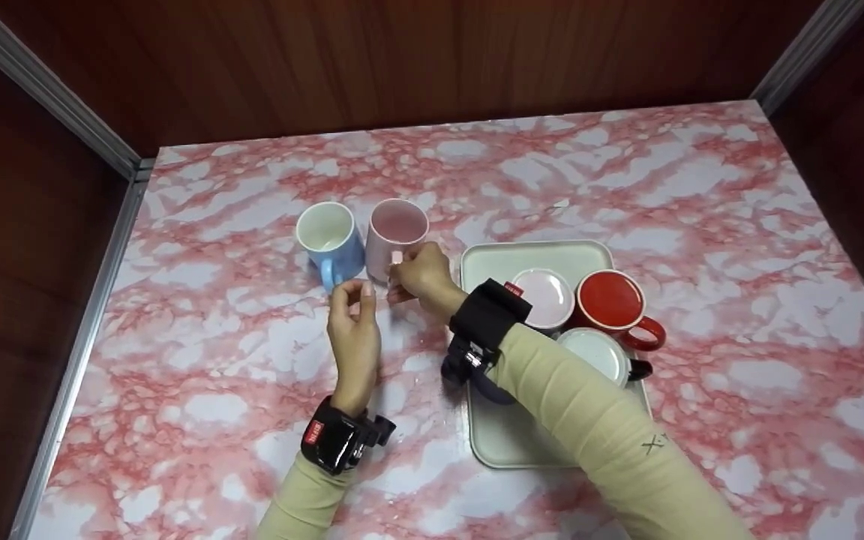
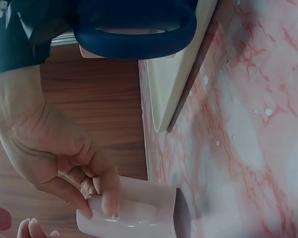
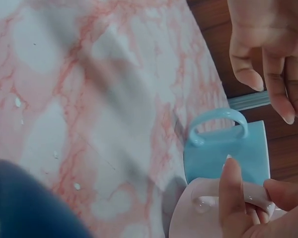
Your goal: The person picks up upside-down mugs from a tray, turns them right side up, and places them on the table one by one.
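Pinching that pale-pink ceramic mug handle (image 3: 257, 194), right hand (image 1: 430, 274) could clink the light-blue ceramic mug (image 1: 344, 260) by drifting sideways, left hand (image 1: 355, 334) empty.

"How does the left hand (image 1: 355, 337) sit?"
"Upright and relaxed, its fingers (image 3: 277, 91) gently bent, thumb (image 1: 367, 304) a little apart."
"The right hand (image 1: 427, 276)?"
"Curled into a pinch, just beside the left one."
"And the right arm (image 1: 589, 409)?"
"It slants in from the lower right, sleeved, more of it showing."
"The left arm (image 1: 304, 495)?"
"Sleeved too, rising from the bottom edge in the head view."
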{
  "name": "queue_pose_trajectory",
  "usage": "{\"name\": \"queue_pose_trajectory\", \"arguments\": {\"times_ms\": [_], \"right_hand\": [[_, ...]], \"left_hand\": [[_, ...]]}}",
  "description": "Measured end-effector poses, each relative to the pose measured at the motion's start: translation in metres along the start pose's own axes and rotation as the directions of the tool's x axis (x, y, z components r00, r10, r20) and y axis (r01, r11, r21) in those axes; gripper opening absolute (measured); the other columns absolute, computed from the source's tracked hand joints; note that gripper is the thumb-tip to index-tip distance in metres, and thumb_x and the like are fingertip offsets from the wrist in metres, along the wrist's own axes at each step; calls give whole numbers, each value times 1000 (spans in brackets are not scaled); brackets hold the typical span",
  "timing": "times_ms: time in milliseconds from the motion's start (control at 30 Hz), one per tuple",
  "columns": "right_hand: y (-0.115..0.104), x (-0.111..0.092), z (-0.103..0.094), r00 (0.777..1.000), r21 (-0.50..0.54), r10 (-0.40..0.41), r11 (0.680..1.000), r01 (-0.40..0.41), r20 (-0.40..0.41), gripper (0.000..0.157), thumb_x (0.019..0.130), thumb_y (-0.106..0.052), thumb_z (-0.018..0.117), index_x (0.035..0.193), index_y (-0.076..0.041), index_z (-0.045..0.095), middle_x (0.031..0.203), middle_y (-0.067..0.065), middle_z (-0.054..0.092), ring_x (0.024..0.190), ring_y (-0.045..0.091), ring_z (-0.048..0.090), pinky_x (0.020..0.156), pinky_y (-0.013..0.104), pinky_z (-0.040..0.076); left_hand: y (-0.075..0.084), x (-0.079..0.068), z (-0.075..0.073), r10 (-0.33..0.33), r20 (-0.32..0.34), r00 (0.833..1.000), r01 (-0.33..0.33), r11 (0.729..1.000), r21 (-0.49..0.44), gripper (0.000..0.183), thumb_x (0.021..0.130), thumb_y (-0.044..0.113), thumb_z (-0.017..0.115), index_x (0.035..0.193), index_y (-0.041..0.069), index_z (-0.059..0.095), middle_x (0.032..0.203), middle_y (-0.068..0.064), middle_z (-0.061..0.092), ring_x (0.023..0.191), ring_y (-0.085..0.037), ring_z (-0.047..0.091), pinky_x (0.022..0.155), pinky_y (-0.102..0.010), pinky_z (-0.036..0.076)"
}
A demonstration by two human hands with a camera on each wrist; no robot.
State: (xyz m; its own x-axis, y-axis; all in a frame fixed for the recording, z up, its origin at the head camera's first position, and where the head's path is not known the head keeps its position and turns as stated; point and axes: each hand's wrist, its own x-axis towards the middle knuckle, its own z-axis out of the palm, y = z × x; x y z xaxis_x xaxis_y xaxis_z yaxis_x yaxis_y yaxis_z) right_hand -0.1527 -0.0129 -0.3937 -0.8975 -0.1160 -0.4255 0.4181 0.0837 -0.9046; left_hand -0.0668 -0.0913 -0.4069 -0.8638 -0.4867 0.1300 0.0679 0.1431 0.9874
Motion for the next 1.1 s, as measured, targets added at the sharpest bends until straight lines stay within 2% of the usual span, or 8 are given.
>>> {"name": "queue_pose_trajectory", "arguments": {"times_ms": [200,433,700,933,1100], "right_hand": [[-2,4,5,1000,0,21,1000,-21,-22,27,81,9,54,61,-4,42,52,9,53,39,17,54,49,34,53],[0,9,10,999,-8,37,999,-37,-36,31,80,10,54,56,-4,41,52,9,52,38,16,53,44,28,51],[2,13,9,998,-27,53,998,-54,-32,18,82,10,50,67,0,49,62,10,53,48,22,56,59,39,54],[1,15,7,995,26,74,997,-76,67,18,85,9,38,71,2,46,57,9,46,43,20,53,40,26,47],[-2,15,5,983,24,114,993,-118,147,15,83,13,40,75,1,43,58,7,44,43,18,51,44,28,48]], "left_hand": [[-1,1,-1,-7,-4,1000,7,1000,5,11,89,4,52,96,-5,54,92,-13,52,89,-24,47,76,-29,35],[-3,0,-1,-8,-6,1000,8,1000,-2,12,90,5,53,96,-5,54,92,-13,52,90,-24,47,77,-29,35],[-5,0,0,0,3,1000,1,1000,-15,11,90,2,52,96,-6,53,92,-13,52,89,-25,47,79,-33,36],[-7,0,-1,-8,2,1000,8,1000,-2,11,89,3,52,96,-6,54,92,-14,53,89,-25,47,80,-34,36],[-7,1,-1,-7,9,1000,7,1000,6,11,90,4,52,95,-6,54,91,-13,52,88,-26,48,80,-35,36]]}}
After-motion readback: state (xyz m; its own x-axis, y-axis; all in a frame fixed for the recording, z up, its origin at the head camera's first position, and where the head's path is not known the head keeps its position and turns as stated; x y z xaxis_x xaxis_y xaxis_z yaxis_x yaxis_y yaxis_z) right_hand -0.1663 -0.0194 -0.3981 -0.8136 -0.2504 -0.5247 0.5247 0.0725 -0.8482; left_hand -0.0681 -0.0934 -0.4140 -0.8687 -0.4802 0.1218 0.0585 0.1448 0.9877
